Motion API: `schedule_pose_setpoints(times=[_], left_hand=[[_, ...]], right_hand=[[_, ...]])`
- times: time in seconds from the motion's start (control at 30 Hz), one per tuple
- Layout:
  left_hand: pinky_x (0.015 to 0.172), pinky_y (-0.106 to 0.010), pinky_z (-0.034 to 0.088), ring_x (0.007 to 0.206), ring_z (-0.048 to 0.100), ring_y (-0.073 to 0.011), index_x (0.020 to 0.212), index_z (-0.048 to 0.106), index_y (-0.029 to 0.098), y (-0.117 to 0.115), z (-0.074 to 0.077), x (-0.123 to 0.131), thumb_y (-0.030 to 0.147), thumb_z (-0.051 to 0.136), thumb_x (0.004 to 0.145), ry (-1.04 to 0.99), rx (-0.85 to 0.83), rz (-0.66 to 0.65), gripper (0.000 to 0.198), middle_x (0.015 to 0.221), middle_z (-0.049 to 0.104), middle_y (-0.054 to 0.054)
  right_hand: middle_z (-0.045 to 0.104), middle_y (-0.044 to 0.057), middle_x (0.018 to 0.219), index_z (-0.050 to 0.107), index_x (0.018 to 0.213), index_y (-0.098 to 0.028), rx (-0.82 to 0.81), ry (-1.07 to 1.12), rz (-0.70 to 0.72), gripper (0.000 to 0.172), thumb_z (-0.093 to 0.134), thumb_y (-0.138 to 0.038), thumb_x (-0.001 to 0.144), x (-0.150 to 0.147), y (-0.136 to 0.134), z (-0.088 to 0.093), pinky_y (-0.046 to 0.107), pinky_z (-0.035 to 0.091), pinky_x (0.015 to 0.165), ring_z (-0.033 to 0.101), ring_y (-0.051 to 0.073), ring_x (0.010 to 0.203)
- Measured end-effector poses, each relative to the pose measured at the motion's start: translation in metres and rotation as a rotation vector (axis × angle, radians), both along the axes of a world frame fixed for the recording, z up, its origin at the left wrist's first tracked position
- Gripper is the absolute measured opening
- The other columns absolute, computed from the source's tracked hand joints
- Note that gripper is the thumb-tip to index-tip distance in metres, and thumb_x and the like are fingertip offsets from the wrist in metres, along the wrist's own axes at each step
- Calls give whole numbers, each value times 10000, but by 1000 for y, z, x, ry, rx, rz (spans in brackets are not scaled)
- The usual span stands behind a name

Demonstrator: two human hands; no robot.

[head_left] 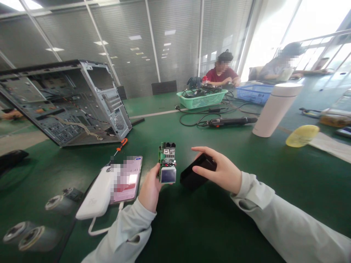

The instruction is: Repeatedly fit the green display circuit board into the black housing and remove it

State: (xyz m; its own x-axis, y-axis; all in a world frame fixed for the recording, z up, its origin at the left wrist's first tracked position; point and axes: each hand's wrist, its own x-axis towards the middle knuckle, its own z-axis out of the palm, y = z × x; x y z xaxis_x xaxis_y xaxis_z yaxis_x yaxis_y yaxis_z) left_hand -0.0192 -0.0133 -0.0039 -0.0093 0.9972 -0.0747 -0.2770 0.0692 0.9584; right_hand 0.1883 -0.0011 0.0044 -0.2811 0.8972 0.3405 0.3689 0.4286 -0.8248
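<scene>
My left hand grips a small green circuit board by its left side and underside. A little grey screen in a white frame sits at the board's near end, with black connectors at the far end. To the right, my right hand holds a black box-like casing, thumb on the near side and fingers over the top. The casing is tilted and apart from the board. Its inside cannot be seen.
Left stand an open computer case, an orange screwdriver, a white power bank, a phone and several metal cylinders. Beyond are a green basket, a black electric screwdriver, a pink bottle and two people.
</scene>
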Motion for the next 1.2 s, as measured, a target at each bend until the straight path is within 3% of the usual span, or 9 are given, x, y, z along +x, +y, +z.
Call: schedule_pose_setpoints(times=[0.1,0.23,0.33,0.53,0.67,0.8,0.93,1.0,1.2], left_hand=[[525,-262,424,545,541,-148,781,660,95,-1,3,3,441,523,745,-20,-96,-93,374,586,620,-42],[501,-245,386,519,532,-140,729,673,84,-2,3,5,367,463,757,-50,-150,-172,353,547,615,-57],[496,-236,386,518,540,-142,741,672,78,-1,3,5,328,432,748,-60,-171,-147,347,555,630,-68],[488,-229,397,489,537,-147,729,668,71,-2,7,5,283,381,762,-85,-229,-108,358,539,633,-81],[470,-224,394,467,528,-148,713,670,70,-1,9,5,265,321,794,-112,-256,-88,408,523,625,-90],[460,-218,396,460,526,-145,698,669,70,1,11,5,240,287,812,-125,-267,-57,434,512,616,-88],[451,-220,401,454,525,-144,690,668,64,1,11,5,236,282,816,-128,-268,-27,441,503,606,-85],[445,-221,401,452,523,-146,691,667,63,1,11,5,239,289,812,-131,-264,-16,435,497,601,-82],[437,-220,400,444,523,-145,668,647,80,1,10,5,223,283,808,-131,-262,-12,416,494,595,-79]], right_hand=[[565,41,955,516,1191,-194,7,0,-44,504,609,-476,784,0,1,0,291,495,732,565,159,811],[559,33,977,536,1161,-203,35,-19,-88,468,614,-461,778,1,2,1,312,479,797,557,164,850],[552,31,1013,529,1174,-212,43,-54,-103,464,613,-453,786,2,3,0,341,459,850,541,174,906],[547,24,987,498,1227,-244,258,-303,-118,526,693,-364,753,8,7,-6,346,431,817,491,178,902],[538,31,956,490,1231,-223,250,-343,-92,508,653,-357,768,7,6,-7,338,424,813,503,171,884],[553,32,913,544,1155,-199,-7,-216,-180,417,546,-438,814,4,5,2,304,419,743,520,153,793],[568,27,854,585,1024,-141,-442,121,-212,271,541,-334,839,-4,5,13,215,389,677,501,111,744],[568,45,883,577,978,-111,-613,233,-179,235,473,-302,890,-9,3,15,187,392,661,508,95,745],[569,104,876,492,1068,-75,-1003,363,67,409,195,-348,1002,-21,-7,15,190,430,558,559,109,645]])
